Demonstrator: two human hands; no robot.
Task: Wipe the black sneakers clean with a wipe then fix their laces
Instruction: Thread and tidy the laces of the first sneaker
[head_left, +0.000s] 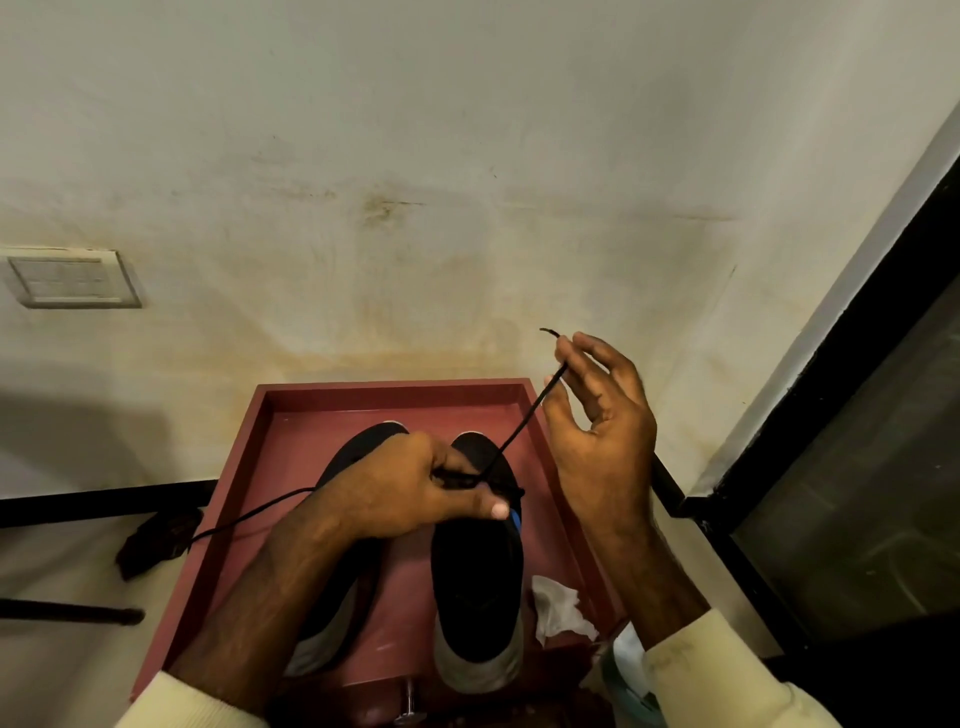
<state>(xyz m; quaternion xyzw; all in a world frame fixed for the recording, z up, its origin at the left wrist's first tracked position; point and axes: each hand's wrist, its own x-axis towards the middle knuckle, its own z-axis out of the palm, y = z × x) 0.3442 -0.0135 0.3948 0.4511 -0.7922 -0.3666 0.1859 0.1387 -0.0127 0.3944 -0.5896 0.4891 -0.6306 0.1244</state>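
Cream sleeves (727, 675) frame the near edge. Between them a red tray (228, 499) holds two black sneakers side by side, toes pointing far: the left sneaker (363, 447) is mostly hidden by the forearm, the right sneaker (475, 582) is in plain sight. A crumpled white wipe (558, 608) lies in the tray's near right corner, just beside the right sneaker. The left grip (410, 488) rests on that sneaker's middle, fingers curled round the black lace (519, 431). From there the lace runs taut up and right to the right grip (602, 415), raised over the tray's far right corner, which pinches it near its tip. The lace's other part trails left over the tray's rim. Beyond stands a stained wall (467, 156) with a switch plate (72, 283) at left.
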